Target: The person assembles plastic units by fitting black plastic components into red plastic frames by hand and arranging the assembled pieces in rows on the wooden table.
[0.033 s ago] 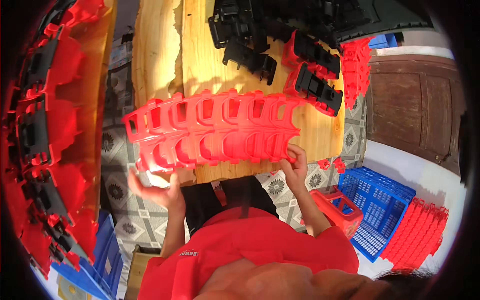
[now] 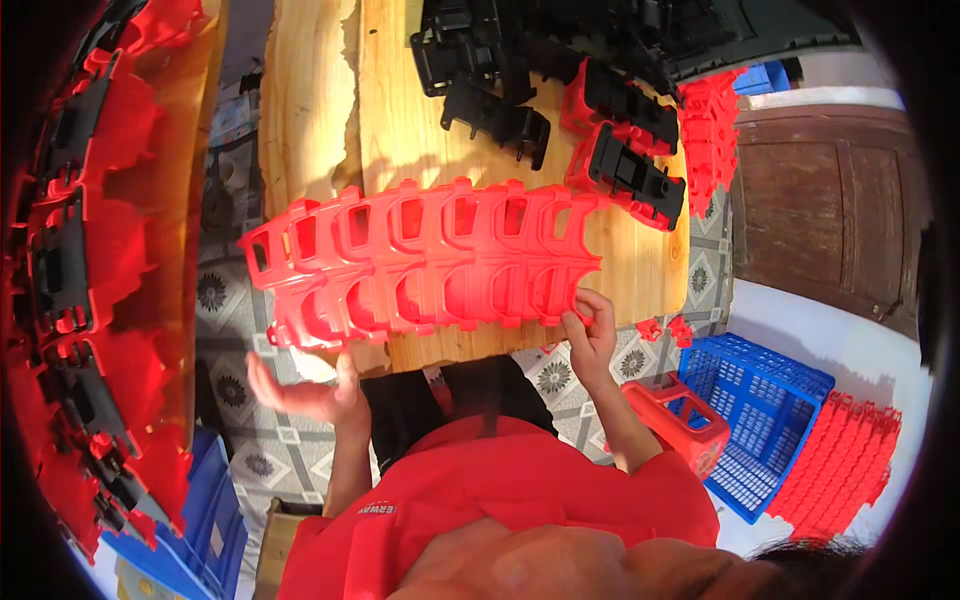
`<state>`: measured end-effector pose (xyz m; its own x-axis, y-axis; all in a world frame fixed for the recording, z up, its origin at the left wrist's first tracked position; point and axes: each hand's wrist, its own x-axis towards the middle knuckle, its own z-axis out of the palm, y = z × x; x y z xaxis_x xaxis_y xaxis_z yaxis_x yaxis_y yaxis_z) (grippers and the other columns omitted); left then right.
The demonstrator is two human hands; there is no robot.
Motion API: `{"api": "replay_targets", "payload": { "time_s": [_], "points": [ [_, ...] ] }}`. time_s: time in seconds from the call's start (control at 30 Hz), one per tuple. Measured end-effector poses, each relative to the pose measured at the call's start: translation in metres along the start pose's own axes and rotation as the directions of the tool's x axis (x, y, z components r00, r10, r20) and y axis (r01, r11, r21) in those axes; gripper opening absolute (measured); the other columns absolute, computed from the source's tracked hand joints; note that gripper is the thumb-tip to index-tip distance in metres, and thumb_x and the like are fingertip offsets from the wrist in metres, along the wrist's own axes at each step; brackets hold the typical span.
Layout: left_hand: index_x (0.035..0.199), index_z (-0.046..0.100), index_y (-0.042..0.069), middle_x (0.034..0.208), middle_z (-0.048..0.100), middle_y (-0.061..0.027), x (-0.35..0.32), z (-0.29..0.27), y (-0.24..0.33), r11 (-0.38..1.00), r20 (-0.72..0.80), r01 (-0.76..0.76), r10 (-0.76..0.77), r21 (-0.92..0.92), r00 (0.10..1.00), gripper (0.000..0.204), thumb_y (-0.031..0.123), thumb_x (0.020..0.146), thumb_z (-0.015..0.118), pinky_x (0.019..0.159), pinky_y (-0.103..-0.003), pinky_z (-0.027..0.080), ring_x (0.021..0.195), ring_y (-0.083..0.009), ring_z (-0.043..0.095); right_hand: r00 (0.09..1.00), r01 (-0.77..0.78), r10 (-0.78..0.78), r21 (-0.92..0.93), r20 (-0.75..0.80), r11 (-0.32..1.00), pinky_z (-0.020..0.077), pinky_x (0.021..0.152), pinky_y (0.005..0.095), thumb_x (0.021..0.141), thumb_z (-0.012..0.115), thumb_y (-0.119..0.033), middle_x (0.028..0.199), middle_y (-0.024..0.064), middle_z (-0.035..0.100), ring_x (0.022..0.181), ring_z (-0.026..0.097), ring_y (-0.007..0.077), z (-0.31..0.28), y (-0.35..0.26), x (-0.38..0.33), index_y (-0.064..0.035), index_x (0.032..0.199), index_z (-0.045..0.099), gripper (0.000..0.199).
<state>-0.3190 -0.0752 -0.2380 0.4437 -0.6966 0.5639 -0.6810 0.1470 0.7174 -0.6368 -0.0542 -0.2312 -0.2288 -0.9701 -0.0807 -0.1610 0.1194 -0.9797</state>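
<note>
A long, curved row of nested red plastic housings (image 2: 418,262) with rectangular openings lies along the near side of the wooden table (image 2: 400,120). My right hand (image 2: 594,328) grips the row's near right corner, thumb and fingers at its edge. Below the left end is my left hand (image 2: 308,392), empty, its fingers spread apart from the thumb and a small gap between it and the plastic. Beyond the row, on the right, two red housings with black parts (image 2: 632,178) fitted on them stand on the table.
Black plastic parts (image 2: 490,110) are heaped at the far side. Assembled red-and-black pieces (image 2: 70,250) line another wooden surface at left. On the right floor are a blue crate (image 2: 745,430), a red stool-like plastic piece (image 2: 680,425) and stacked red parts (image 2: 840,465).
My left hand has come off the left end of the red row and drawn back slightly toward me, opening its fingers. The right hand stays at its corner.
</note>
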Motion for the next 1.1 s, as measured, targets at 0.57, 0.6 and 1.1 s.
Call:
{"api": "replay_targets", "payload": {
  "time_s": [0.57, 0.6, 1.1],
  "points": [
    [0.130, 0.058, 0.033, 0.150, 0.036, -0.0077, -0.074, 0.075, 0.156, 0.782, 0.685, -0.589, 0.543, -0.203, 0.485, 0.067, 0.061, 0.070, 0.067, 0.102, -0.072, 0.014, 0.139, -0.0425, 0.023, 0.942, 0.134, -0.143, -0.051, -0.305, 0.990, 0.0435, 0.074, 0.0217, 0.090, 0.065, -0.012, 0.084, 0.0023, 0.060, 0.081, 0.054, 0.0083, -0.078, 0.049, -0.064, -0.0001, 0.095, 0.061, 0.014],
    [0.129, 0.058, 0.033, 0.149, 0.037, -0.0071, -0.087, 0.087, 0.159, 0.735, 0.623, -0.651, 0.603, -0.191, 0.498, 0.063, 0.057, 0.072, 0.069, 0.101, -0.073, 0.016, 0.139, -0.0426, 0.024, 0.912, 0.163, -0.219, -0.184, -0.346, 0.969, 0.0435, 0.074, 0.0221, 0.090, 0.064, -0.013, 0.084, 0.0028, 0.060, 0.080, 0.054, 0.0082, -0.092, 0.050, -0.059, -0.0002, 0.093, 0.061, 0.013],
    [0.153, 0.000, 0.021, 0.146, 0.030, -0.0169, -0.067, 0.041, 0.186, 0.049, 0.790, 0.788, 0.040, -0.613, 0.612, 0.110, 0.003, 0.074, 0.074, 0.107, -0.043, 0.037, 0.133, -0.0289, 0.037, 0.344, 0.910, -0.765, -0.393, 0.544, 0.130, 0.0493, 0.070, 0.0390, 0.066, 0.082, -0.040, 0.089, 0.0079, 0.064, 0.081, 0.063, 0.0293, -0.056, -0.083, -0.058, -0.0040, 0.095, 0.062, 0.051]
  ]
}}
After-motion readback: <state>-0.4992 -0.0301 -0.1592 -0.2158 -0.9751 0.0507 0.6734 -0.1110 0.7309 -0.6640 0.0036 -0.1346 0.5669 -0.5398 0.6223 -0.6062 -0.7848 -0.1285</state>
